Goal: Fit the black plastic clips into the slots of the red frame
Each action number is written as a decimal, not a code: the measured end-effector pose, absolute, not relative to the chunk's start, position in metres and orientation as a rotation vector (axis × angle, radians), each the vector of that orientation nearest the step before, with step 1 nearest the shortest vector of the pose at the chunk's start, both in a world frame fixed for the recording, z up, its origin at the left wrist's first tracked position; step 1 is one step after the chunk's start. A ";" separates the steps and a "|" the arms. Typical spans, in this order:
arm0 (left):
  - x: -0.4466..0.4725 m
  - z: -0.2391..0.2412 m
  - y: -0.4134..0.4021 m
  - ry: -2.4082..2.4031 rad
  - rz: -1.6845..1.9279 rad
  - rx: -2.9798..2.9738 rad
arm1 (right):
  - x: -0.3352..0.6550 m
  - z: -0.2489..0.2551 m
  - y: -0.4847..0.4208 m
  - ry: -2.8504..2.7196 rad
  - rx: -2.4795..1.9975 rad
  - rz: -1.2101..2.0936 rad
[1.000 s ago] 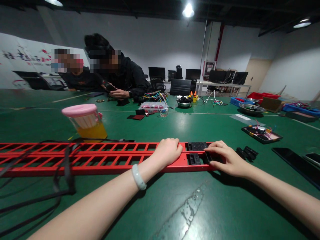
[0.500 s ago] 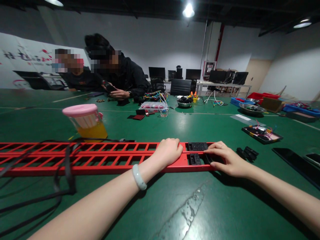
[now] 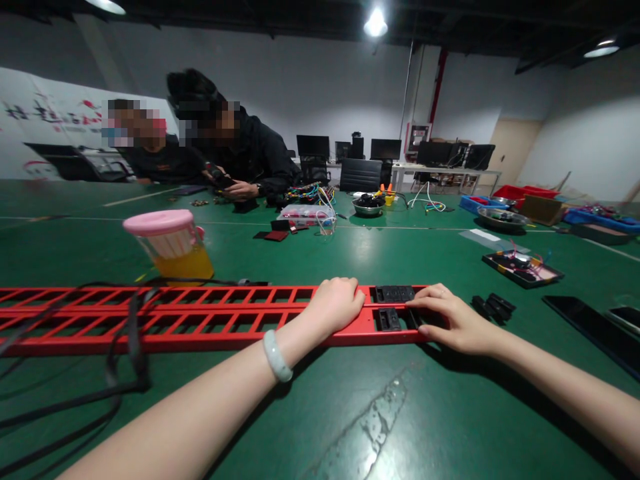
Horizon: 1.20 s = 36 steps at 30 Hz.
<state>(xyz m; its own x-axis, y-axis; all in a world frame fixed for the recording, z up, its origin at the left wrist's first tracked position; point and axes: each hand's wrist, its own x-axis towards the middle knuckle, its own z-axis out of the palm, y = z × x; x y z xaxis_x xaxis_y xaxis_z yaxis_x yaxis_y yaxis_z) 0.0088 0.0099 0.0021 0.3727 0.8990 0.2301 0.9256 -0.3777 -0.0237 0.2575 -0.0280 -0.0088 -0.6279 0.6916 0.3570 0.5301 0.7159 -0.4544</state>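
A long red slotted rack (image 3: 200, 313) lies across the green table in front of me. My left hand (image 3: 336, 303), with a pale bangle on the wrist, rests curled in a fist on top of the rack. At the rack's right end sit black inserts (image 3: 395, 293) in the slots. My right hand (image 3: 453, 323) lies over that end, fingers bent and pressing on a black insert in the near row.
A pink-lidded cup (image 3: 170, 243) of yellow liquid stands behind the rack. Black cables (image 3: 127, 347) drape over its left part. Loose black parts (image 3: 493, 307), a tray (image 3: 523, 267) and dark slabs (image 3: 590, 323) lie to the right. Two people sit at the far side.
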 end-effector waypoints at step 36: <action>0.010 0.004 0.011 -1.645 -0.245 -2.464 | 0.254 -0.006 -0.032 -2.426 -0.953 0.346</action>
